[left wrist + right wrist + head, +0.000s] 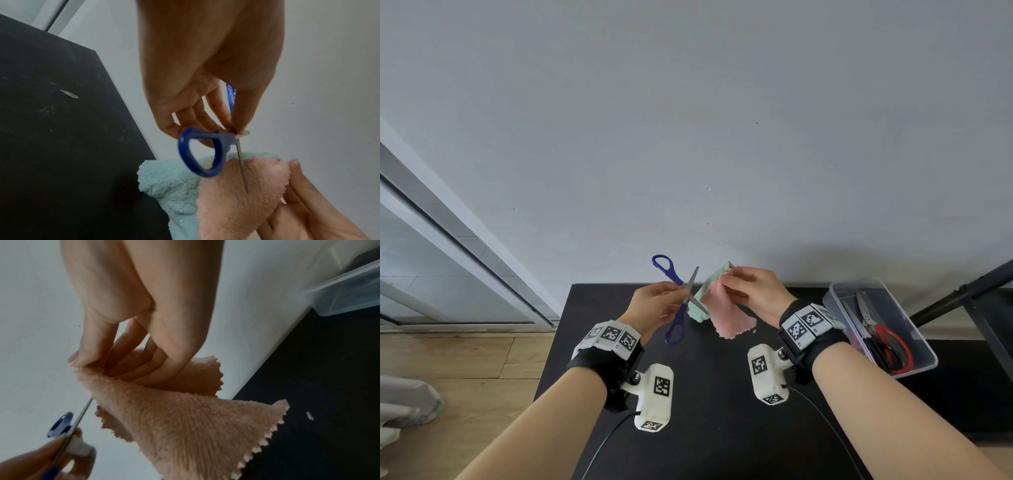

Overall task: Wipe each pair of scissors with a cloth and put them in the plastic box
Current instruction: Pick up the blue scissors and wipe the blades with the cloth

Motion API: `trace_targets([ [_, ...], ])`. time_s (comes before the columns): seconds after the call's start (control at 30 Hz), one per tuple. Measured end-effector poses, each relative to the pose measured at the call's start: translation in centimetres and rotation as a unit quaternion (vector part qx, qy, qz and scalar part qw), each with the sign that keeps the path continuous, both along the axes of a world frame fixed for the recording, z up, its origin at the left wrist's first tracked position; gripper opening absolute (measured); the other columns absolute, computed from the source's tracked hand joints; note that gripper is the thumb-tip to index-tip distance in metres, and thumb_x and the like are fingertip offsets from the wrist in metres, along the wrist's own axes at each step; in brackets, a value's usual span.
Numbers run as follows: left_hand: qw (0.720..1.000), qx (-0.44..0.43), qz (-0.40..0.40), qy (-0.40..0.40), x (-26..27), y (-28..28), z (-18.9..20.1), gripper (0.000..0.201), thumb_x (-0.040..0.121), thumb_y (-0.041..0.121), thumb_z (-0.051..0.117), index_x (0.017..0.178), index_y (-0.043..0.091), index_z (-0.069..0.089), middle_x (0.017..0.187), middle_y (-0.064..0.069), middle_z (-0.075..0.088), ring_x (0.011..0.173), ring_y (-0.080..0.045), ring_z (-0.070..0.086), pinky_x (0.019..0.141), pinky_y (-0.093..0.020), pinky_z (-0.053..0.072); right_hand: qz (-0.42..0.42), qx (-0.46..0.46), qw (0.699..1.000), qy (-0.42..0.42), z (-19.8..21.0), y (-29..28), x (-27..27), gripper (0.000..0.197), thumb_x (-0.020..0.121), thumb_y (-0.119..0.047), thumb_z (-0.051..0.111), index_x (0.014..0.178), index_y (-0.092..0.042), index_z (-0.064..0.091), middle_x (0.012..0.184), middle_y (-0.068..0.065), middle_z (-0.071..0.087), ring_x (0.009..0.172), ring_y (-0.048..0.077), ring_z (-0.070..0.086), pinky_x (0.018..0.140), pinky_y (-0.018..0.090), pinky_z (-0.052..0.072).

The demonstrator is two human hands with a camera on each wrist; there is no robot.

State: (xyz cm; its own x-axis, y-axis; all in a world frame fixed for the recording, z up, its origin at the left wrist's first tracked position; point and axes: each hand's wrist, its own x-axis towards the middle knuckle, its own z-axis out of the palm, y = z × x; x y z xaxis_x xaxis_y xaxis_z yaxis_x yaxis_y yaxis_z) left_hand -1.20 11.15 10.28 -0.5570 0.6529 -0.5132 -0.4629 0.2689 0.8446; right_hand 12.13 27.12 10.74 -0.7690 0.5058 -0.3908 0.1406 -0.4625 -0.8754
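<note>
- The left hand (pixel 654 303) pinches the blue-handled scissors (pixel 677 298) at the pivot between thumb and fingertips, held up above the black table (pixel 722 411) with the blades spread wide.
- The right hand (pixel 751 289) grips a bunched cloth (pixel 722 308), pink on one face and mint green on the other, fingers curled into the folds. In the left wrist view one blade lies across the pink side.
- These scissors look light and rigid, with smooth plastic loops and thin steel blades. The pivot is a safe place to hold, though I judge the open blades could swing. Gripping a loop would steady them more.
- The cloth is soft, fluffy and limp, with pinked edges. It should fold around a blade easily, and pinching it along the flat sides keeps fingers off the edge.
- The clear plastic box (pixel 835 301) sits at the table's right edge, already holding red-handled scissors (pixel 890 342) and a black-handled pair.
- The table top is matt black with small pale scraps (pixel 310 416) on it.
- Beyond it are a plain grey wall (pixel 688 120), a sliding door frame (pixel 465 246) to the left, and wood flooring (pixel 465 359).
</note>
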Motion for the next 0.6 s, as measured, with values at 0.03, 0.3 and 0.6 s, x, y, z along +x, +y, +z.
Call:
trace_targets([
  [0.03, 1.000, 0.000, -0.006, 0.005, 0.0, 0.1, 0.0, 0.009, 0.083, 0.006, 0.069, 0.092, 0.004, 0.067, 0.081, -0.008, 0.068, 0.066, -0.018, 0.066, 0.078, -0.034, 0.045, 0.006, -0.013, 1.000, 0.005, 0.0, -0.2, -0.1, 0.009, 0.085, -0.002, 0.064, 0.093, -0.002, 0.069, 0.088, 0.008, 0.071, 0.083, 0.019, 0.068, 0.076, 0.027, 0.056],
  [0.3, 0.999, 0.012, -0.027, 0.024, 0.6, 0.7, 0.4, 0.009, 0.082, 0.007, 0.071, 0.089, 0.003, 0.072, 0.078, -0.007, 0.069, 0.075, -0.018, 0.060, 0.072, -0.026, 0.045, 0.019, -0.055, 0.998, 0.023, 0.0, -1.6, -0.9, 0.008, 0.085, 0.002, 0.063, 0.091, -0.001, 0.068, 0.087, 0.010, 0.070, 0.077, 0.018, 0.069, 0.070, 0.027, 0.057],
  [0.6, 0.995, -0.010, -0.054, 0.089, 1.0, 0.8, 0.7, 0.016, 0.079, 0.009, 0.074, 0.094, 0.002, 0.074, 0.081, -0.009, 0.073, 0.070, -0.013, 0.069, 0.068, -0.021, 0.052, 0.056, -0.027, 0.998, -0.003, -0.5, -2.2, -0.9, 0.009, 0.085, -0.004, 0.066, 0.086, -0.007, 0.074, 0.093, 0.013, 0.072, 0.086, 0.024, 0.069, 0.079, 0.033, 0.054],
])
